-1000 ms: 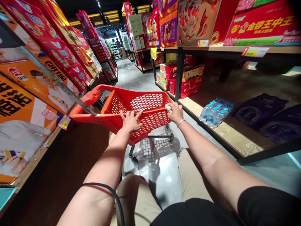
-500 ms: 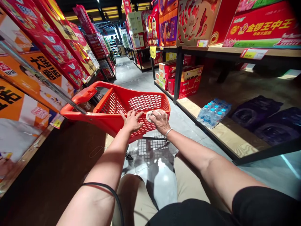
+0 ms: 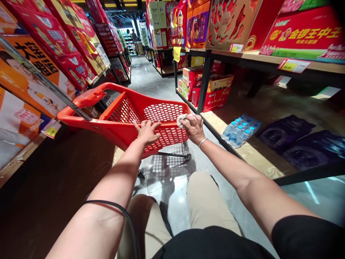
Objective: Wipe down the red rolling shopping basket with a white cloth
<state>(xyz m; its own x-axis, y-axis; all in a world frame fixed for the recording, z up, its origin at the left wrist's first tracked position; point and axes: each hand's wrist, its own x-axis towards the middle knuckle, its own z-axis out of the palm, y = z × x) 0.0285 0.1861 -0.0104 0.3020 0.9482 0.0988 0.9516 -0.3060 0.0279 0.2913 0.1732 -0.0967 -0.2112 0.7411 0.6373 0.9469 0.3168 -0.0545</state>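
Note:
A red plastic shopping cart [image 3: 115, 133] with mesh sides stands sideways before me, its handle to the left. My left hand [image 3: 147, 132] rests on the cart's near rim, fingers spread and holding nothing. At the rim's right end, my right hand [image 3: 194, 128] grips a crumpled whitish cloth [image 3: 182, 121]. The cloth touches the corner of the rim. Inside the cart, a red mesh flap [image 3: 118, 108] leans near the handle; part of the basket floor is hidden by the near wall.
On the right, a shelf [image 3: 269, 169] holds a pack of water bottles [image 3: 239, 131] and dark purple packs [image 3: 285, 133]. Boxed goods [image 3: 51, 46] are stacked along the left. A metal pole [image 3: 45, 81] slants across the cart handle. The aisle [image 3: 142, 73] runs ahead.
My right hand has slid rightward along the rim with the cloth to the cart's corner. My left hand has stayed on the rim. The view has shifted slightly.

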